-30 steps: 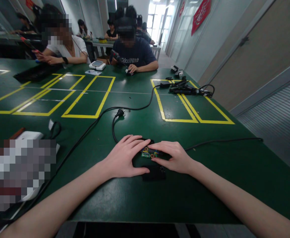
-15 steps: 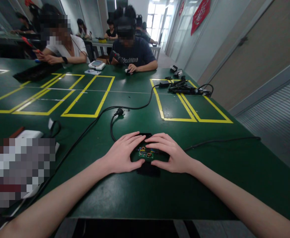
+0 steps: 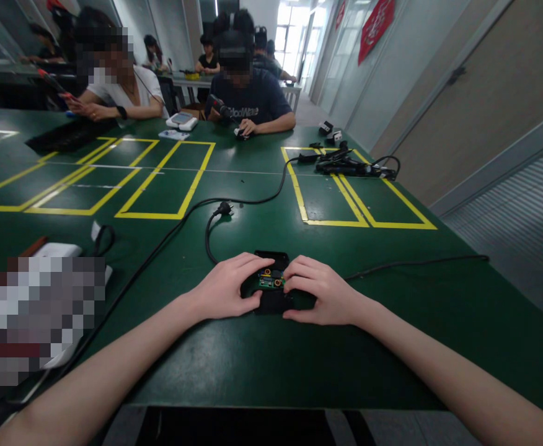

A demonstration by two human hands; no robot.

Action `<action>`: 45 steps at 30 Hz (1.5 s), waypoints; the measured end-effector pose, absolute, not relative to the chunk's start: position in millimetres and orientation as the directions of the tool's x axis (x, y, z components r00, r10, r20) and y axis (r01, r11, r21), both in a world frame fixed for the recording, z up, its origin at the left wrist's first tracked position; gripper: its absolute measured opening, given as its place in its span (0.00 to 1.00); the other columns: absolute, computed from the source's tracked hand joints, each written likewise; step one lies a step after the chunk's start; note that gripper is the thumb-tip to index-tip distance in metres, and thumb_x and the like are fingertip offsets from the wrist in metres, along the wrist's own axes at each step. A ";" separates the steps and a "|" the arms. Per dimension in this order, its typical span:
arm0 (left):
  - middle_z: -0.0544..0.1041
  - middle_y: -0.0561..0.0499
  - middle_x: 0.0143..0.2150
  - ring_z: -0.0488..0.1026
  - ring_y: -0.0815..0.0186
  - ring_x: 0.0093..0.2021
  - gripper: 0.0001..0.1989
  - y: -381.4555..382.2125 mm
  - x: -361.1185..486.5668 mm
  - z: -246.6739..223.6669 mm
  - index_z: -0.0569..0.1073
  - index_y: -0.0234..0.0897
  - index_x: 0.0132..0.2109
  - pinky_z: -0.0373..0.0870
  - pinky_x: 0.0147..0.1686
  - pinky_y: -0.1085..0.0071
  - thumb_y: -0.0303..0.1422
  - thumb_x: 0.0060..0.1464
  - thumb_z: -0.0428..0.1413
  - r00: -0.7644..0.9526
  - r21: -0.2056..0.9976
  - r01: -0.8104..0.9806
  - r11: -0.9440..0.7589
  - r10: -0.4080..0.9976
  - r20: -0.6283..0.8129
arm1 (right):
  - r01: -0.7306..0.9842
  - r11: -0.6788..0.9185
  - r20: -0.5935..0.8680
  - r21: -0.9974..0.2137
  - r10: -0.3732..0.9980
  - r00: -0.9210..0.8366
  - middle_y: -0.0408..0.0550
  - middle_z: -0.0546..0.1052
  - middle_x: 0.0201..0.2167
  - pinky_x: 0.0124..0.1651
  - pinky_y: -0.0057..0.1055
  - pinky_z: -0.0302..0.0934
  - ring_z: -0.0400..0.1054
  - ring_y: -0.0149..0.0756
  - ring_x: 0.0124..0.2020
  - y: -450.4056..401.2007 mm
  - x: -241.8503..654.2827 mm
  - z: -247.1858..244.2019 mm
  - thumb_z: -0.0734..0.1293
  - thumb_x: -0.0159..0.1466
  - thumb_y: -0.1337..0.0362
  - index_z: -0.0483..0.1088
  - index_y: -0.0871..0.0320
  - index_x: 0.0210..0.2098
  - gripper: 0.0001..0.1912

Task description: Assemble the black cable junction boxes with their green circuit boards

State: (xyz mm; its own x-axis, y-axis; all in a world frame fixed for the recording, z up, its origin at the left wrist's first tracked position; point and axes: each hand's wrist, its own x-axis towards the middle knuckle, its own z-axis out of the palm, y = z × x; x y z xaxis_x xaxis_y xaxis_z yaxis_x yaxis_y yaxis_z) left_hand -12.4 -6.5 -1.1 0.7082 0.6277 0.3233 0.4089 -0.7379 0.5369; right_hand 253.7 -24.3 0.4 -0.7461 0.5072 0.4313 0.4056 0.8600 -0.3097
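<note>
A small green circuit board point(image 3: 268, 282) with copper-coloured coils lies between my hands, with black casing parts point(image 3: 274, 303) at its near and far sides. My left hand point(image 3: 227, 287) curves round the left side, its thumb and fingertips against the black casing. On the right, my right hand point(image 3: 322, 290) has its fingertips at the board's right edge and its thumb lower down, near the casing's right corner. A black cable runs out from behind each hand; where they meet the board is hidden.
A black plug point(image 3: 225, 209) lies beyond my hands on the green table point(image 3: 234, 378). Black gear point(image 3: 346, 162) sits at the far right. A blurred pale object point(image 3: 57, 251) is on the left. Two people point(image 3: 253, 99) sit across the table, others farther back.
The board and casing have shifted slightly away from me, and more of the black casing shows. My left thumb has drawn back left, and my right fingertips have moved right to the board's edge.
</note>
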 end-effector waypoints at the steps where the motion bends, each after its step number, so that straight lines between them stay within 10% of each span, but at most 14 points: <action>1: 0.78 0.42 0.59 0.77 0.55 0.57 0.28 -5.9 -12.8 -1.6 0.70 0.39 0.65 0.76 0.58 0.56 0.29 0.56 0.57 0.700 0.553 0.406 -0.728 0.636 0.324 | 0.410 0.857 0.433 -0.313 0.513 -0.741 0.53 0.78 0.42 0.45 0.39 0.69 0.72 0.42 0.43 -23.9 253.7 0.9 0.74 0.65 0.55 0.73 0.56 0.39 0.12; 15: 0.78 0.43 0.60 0.76 0.58 0.60 0.22 1.8 -15.8 -10.5 0.71 0.40 0.63 0.74 0.62 0.56 0.29 0.62 0.57 0.636 0.577 0.407 -0.708 0.673 0.378 | 0.394 0.897 0.508 -0.199 0.438 -0.741 0.55 0.82 0.49 0.53 0.43 0.73 0.78 0.43 0.50 -15.2 266.5 2.7 0.67 0.72 0.59 0.76 0.56 0.51 0.11; 24: 0.74 0.42 0.64 0.72 0.55 0.64 0.20 1.7 -16.1 -7.5 0.72 0.40 0.61 0.72 0.64 0.53 0.33 0.63 0.59 0.590 0.570 0.437 -0.696 0.700 0.402 | 0.556 0.830 0.408 -0.041 0.522 -0.749 0.54 0.81 0.40 0.41 0.42 0.70 0.74 0.45 0.43 -3.2 284.3 10.2 0.65 0.72 0.63 0.78 0.57 0.39 0.10; 33: 0.78 0.49 0.39 0.76 0.61 0.41 0.06 9.5 -29.5 -0.9 0.76 0.38 0.43 0.75 0.41 0.65 0.35 0.63 0.57 0.604 0.495 0.519 -0.697 0.709 0.365 | 0.553 0.826 0.401 -0.104 0.544 -0.737 0.52 0.80 0.36 0.39 0.37 0.69 0.73 0.41 0.36 -0.3 283.2 1.2 0.62 0.75 0.65 0.74 0.59 0.40 0.11; 45: 0.76 0.50 0.36 0.74 0.64 0.37 0.04 14.8 -31.5 -2.5 0.77 0.37 0.41 0.70 0.36 0.69 0.30 0.62 0.56 0.619 0.493 0.516 -0.701 0.703 0.350 | 0.621 0.756 0.354 -0.207 0.650 -0.673 0.50 0.80 0.36 0.34 0.29 0.65 0.75 0.35 0.32 -1.9 282.7 -6.5 0.59 0.77 0.61 0.71 0.58 0.43 0.12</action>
State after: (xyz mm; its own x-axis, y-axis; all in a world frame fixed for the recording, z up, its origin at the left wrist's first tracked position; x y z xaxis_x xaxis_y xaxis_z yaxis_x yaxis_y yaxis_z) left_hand -31.5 14.8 -2.5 0.6193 0.7026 0.3504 0.5158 -0.7005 0.4932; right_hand 282.7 -1.9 -6.5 -0.6728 0.6497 0.3538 0.6209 0.7559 -0.2074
